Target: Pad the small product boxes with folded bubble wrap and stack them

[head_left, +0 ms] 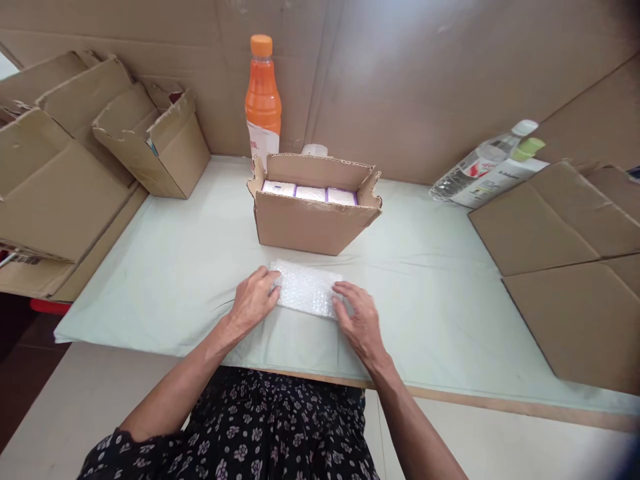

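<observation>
A bubble-wrapped flat packet [306, 288] lies on the pale green table cover [170, 267] in front of me. My left hand [253, 299] rests on its left end, fingers curled over the edge. My right hand [359, 320] presses on its right end with fingers spread. Just behind the packet stands a small open cardboard box [315, 223] holding three white packs with purple edges [310, 193] in a row.
An orange drink bottle [263, 93] stands behind the box against a cardboard wall. Open and flattened cartons [100, 147] are piled at the left. Flat cardboard sheets [565, 267] lie at the right, with two bottles lying down [487, 167] behind them.
</observation>
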Tool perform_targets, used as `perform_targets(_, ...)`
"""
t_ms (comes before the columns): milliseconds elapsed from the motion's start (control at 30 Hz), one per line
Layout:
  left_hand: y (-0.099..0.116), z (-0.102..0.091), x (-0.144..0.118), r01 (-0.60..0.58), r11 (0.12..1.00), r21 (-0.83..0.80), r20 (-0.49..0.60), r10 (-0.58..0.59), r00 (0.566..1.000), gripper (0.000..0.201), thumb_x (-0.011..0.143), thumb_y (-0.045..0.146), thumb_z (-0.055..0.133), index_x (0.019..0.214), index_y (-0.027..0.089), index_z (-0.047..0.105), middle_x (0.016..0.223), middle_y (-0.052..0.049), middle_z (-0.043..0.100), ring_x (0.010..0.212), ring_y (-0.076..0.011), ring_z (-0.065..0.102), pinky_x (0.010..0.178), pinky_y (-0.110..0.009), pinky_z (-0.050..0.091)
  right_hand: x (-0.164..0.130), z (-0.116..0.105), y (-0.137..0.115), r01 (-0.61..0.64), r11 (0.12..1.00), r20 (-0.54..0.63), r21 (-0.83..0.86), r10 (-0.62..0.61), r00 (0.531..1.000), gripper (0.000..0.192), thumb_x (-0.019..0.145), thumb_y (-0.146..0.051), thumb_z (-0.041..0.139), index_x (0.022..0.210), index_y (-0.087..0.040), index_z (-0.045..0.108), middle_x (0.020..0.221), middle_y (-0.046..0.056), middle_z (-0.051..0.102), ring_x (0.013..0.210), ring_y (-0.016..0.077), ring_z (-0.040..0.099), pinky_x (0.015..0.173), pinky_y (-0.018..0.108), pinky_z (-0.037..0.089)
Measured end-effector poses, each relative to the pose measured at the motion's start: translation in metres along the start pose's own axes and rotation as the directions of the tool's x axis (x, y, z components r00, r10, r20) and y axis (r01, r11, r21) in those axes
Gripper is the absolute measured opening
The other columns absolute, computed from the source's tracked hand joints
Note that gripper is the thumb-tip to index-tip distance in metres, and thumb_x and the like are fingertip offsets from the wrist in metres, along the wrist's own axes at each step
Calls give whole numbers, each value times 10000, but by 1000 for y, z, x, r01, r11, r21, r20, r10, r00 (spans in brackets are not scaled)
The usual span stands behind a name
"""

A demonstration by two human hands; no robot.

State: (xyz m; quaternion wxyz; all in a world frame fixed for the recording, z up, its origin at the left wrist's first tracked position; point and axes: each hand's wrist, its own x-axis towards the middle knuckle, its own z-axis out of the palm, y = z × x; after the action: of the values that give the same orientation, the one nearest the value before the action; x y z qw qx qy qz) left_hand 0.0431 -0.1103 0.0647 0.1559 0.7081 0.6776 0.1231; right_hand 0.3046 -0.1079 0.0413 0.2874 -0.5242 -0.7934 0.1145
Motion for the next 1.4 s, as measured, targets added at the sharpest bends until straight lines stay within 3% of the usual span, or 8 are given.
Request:
perform_targets(200, -1, 0, 5, 175, 983, 59, -140, -166, 976, 271, 876, 338, 622, 1049, 143, 694, 1025, -139, 669, 1053, -322, 621, 926, -431, 490, 11, 1, 3, -219, 951, 14, -218, 228, 974, 283, 922, -434, 582, 999, -188, 698, 1131, 129, 712, 1015, 302, 607, 853, 436, 432)
perform_targets(467, 16, 17, -4, 84, 995, -58, -121, -91, 989, 125, 859, 135, 515, 805, 205, 603, 859, -59, 687, 864, -218, 650, 793, -332, 506, 1, -3, -6, -377, 910, 149, 172, 354, 923, 310, 893, -428, 562, 1103, -206, 608, 783, 13, 684, 659, 188, 635, 681, 337, 509)
perform_targets(733, 17, 0, -17, 13, 898, -440, -219, -121, 968, 303, 865, 197, 556, 1165, 206, 593, 819, 13, 679, 646, -123, 629, 642, -237, 524, 5, -29, -13, -236, 927, -10, 290, 249, 968, 382, 902, -388, 591, 1233, -201, 626, 824, 25, 671, 679, 167, 643, 685, 307, 568)
perform_targets(900, 36, -80, 6, -312, 897, -314, -681, 17, 733, 174, 902, 261, 608, 1066, 216, 644, 819, 16, 663, 722, -119, 616, 740, -242, 531, 68, -87, -41, -20, 978, -323, 208, 87, 943, 374, 916, -398, 654, 1260, -253, 626, 916, 31, 680, 770, 179, 637, 770, 340, 556)
perform_targets(1000, 42, -129, 50, -413, 903, -118, -785, 170, 596, 153, 890, 233, 597, 1029, 196, 651, 832, 13, 657, 730, -115, 596, 755, -251, 514, 137, -118, -51, 103, 988, -444, 114, -41, 895, 391, 918, -399, 639, 1278, -250, 606, 1033, 42, 674, 829, 174, 630, 811, 351, 536)
perform_targets(1100, 40, -158, 101, -366, 929, -61, -672, 233, 703, 152, 842, 192, 553, 950, 170, 657, 813, -1, 647, 717, -128, 576, 706, -262, 478, 202, -127, -50, 145, 989, -302, 4, -137, 943, 320, 920, -336, 577, 1213, -215, 622, 986, 26, 676, 803, 154, 619, 761, 317, 505)
perform_targets(1233, 31, -162, 152, -171, 983, 61, -295, 181, 938, 129, 727, 122, 553, 778, 187, 652, 680, -10, 630, 641, -164, 565, 630, -280, 427, 249, -110, -47, 100, 938, 214, -332, -29, 976, 114, 811, -198, 607, 902, -198, 675, 725, 7, 646, 699, 169, 594, 651, 291, 418)
perform_targets(1400, 29, -152, 181, -111, 978, 175, 14, 110, 994, 125, 624, 107, 656, 616, 223, 608, 569, -11, 571, 657, -235, 620, 635, -317, 441, 262, -82, -52, 265, 806, 429, -528, -17, 903, 96, 776, -111, 610, 733, -192, 639, 662, 70, 635, 696, 214, 618, 615, 305, 375)
